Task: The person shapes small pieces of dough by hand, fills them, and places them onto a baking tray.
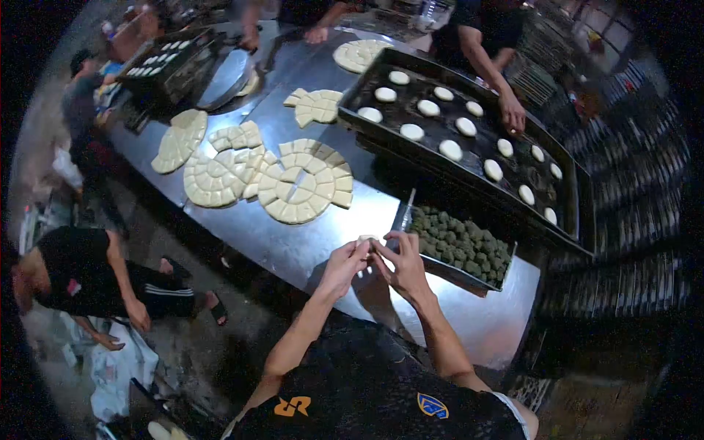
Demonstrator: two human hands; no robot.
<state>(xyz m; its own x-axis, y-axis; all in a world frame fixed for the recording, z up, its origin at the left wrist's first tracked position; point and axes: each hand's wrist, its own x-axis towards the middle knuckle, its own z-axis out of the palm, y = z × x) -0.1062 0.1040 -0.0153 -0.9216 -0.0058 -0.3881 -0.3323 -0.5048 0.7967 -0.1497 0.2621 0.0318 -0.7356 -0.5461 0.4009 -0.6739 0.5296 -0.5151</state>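
Observation:
Both of my hands meet over the metal table's near edge, with a small pale dough piece between their fingertips. My left hand pinches it from the left, and my right hand closes on it from the right; the fingers partly cover it. Just beyond my right hand sits a metal tray full of dark green balls. Left of it on the table lie rounds of cut pale dough, split into small blocks.
A black baking tray with several white dough discs spans the right. A co-worker's hand reaches into it. Other people stand at the far side and left. A dough-covered board and another tray are at the back left.

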